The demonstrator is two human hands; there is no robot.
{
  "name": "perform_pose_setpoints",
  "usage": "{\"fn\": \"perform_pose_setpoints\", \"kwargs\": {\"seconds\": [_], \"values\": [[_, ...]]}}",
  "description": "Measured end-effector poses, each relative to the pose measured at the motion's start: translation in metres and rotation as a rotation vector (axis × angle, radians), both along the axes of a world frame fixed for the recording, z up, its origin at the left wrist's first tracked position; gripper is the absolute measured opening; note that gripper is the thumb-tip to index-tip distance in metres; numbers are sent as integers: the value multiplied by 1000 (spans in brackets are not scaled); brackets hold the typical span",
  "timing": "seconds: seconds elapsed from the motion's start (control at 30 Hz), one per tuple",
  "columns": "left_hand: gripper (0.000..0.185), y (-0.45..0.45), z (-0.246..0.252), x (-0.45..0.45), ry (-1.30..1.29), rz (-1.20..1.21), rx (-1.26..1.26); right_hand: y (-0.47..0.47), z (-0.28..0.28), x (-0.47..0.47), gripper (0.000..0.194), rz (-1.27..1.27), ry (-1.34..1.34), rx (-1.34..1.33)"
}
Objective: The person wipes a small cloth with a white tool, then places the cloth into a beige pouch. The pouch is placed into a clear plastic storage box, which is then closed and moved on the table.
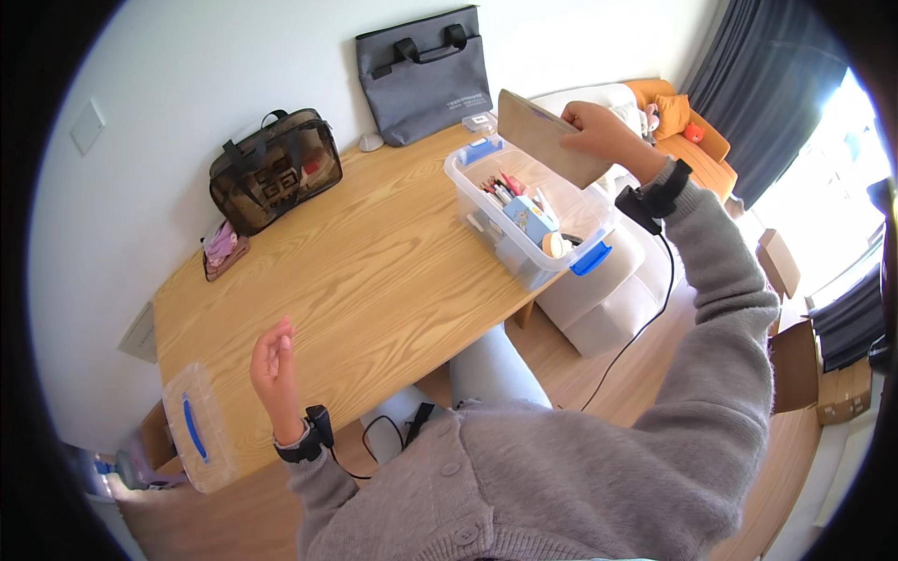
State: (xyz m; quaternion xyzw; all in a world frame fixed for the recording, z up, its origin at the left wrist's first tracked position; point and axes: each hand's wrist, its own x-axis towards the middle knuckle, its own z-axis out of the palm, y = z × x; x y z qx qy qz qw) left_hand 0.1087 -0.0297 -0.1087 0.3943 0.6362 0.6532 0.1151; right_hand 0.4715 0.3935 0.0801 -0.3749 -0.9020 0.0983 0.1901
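My right hand (607,137) grips a flat, tan notebook or booklet (537,137) by its edge, tilted above a clear plastic storage box (484,217) with blue latches. Inside the box are a bundle of pens and pencils (499,188), a light blue patterned case (531,219) and a round beige item (555,245). Above the near left part of the wooden table (337,280) my left hand (273,365) is raised, fingers loosely apart, holding nothing. The clear lid with a blue handle (198,428) lies at the table's left end.
A translucent dark bag (277,172) and a small pouch with pink cloth (226,251) stand along the wall side. A grey document bag (424,77) leans on the wall. Beyond the box are a pale upholstered seat (596,301) and an orange sofa (691,161). Cables hang from both wrist straps.
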Motion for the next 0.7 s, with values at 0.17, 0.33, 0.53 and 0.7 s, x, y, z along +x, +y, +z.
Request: {"fn": "perform_pose_setpoints", "kwargs": {"seconds": [0.17, 0.33, 0.53, 0.7], "values": [[18, 0, -4, -1, 15, -10, 32, 21, -22, -8, 34, -68, -153, -45], [19, -1, -3, -2, 6, 0, 13, 30, -39, -10, 34, -76, -248, -94], [14, 1, -3, -2, -34, 6, 17, 38, -64, -12, 38, -88, -404, -176], [18, 2, -6, -3, -9, -10, -21, 49, -84, -13, 40, -73, -534, -242]]}}
